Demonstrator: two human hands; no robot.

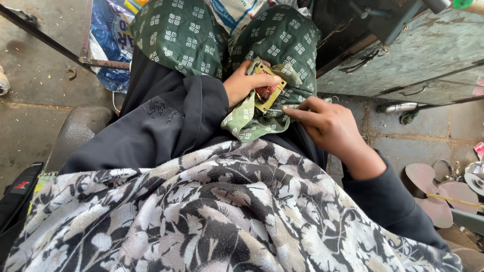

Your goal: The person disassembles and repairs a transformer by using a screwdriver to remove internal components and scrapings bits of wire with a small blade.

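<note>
The person sits with 2 knees under green patterned cloth (181,35). Bare concrete floor (30,116) lies open at left; a grey metal cabinet (428,55) crowds the far right. On the lap, the left hand (247,83) grips a small brass-coloured frame with a reddish coil (267,90). The right hand (327,123) pinches a thin metal pin (275,110) touching the frame's near edge. Pink fan blades (433,194) lie near right.
</note>
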